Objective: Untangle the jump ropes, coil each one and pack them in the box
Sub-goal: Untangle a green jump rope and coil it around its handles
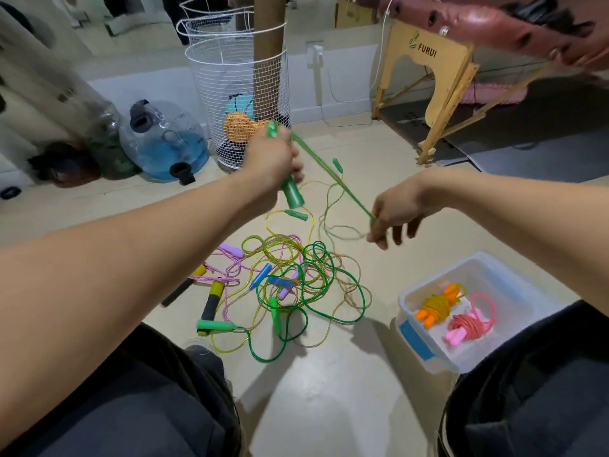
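Note:
My left hand is raised over the floor, closed around the green handles of a green jump rope. Its cord runs taut down to my right hand, which pinches it. Below both hands a tangle of jump ropes lies on the floor: green, yellow, pink and clear cords with green, blue, purple and black-yellow handles. The clear plastic box stands at the lower right. Inside it lie a coiled yellow rope with orange handles and a coiled pink rope.
A white wire basket holding balls stands behind the hands, with a blue water jug to its left. A wooden table leg frame is at the back right. My knees in dark trousers frame the floor in front.

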